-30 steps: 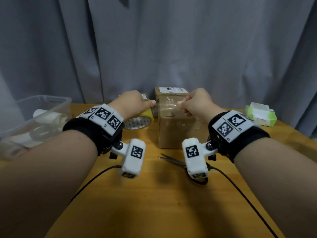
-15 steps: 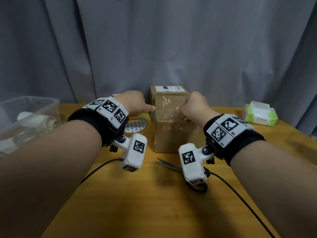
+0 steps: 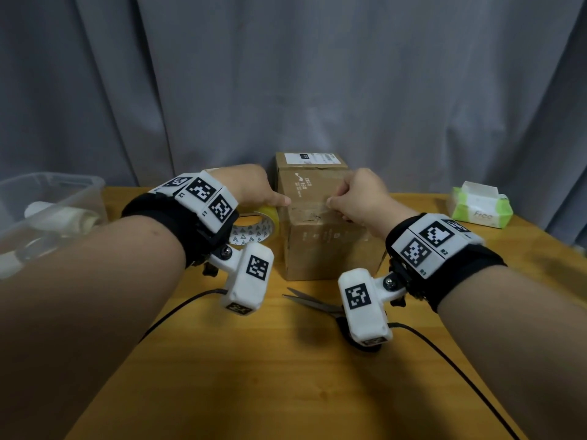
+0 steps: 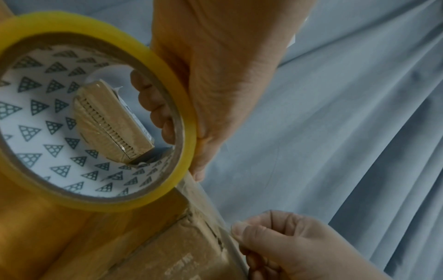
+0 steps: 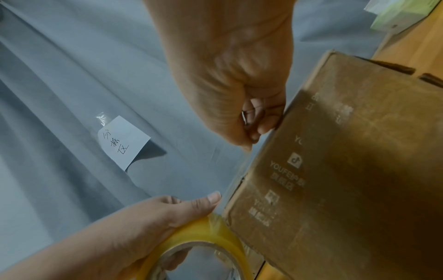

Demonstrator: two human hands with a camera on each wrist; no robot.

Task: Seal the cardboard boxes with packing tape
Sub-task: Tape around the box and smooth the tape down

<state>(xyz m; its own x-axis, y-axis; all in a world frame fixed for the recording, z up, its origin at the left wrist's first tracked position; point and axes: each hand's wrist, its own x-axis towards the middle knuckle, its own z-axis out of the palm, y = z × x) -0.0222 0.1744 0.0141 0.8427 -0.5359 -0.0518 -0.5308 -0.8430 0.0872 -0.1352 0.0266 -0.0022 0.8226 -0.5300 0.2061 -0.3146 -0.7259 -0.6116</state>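
Two hands are at the top front edge of the cardboard box (image 3: 320, 223), which stands upright at the back of the wooden table (image 3: 286, 376), just before the grey curtain (image 3: 286, 74). The left hand (image 3: 251, 188) grips the yellow tape roll (image 3: 257, 227), fingers curled through the core and thumb along the outer rim, the roll just beside the box's left face. The right hand (image 3: 359, 195) pinches the free end of the clear tape strip (image 4: 210, 214) between thumb and curled fingers. Compared with a second ago, the strip has come down: it was stretched in the air in front of the box, and both hands have since lowered so that it now lies along the top edge, over the worn seam. The left-wrist view shows the strip running from the roll to the right thumb; whether it is fully stuck down cannot be told. Judgement: the strip is positioned but not yet pressed or cut, so this seal is partly done. The scissors (image 3: 314, 301) lie untouched on the table in front of the box, likely needed next. A second small taped box (image 4: 112, 125) shows through the roll's core. Off to the sides: a clear plastic bin (image 3: 47, 198) at left, a green tissue pack (image 3: 479, 206) at right.
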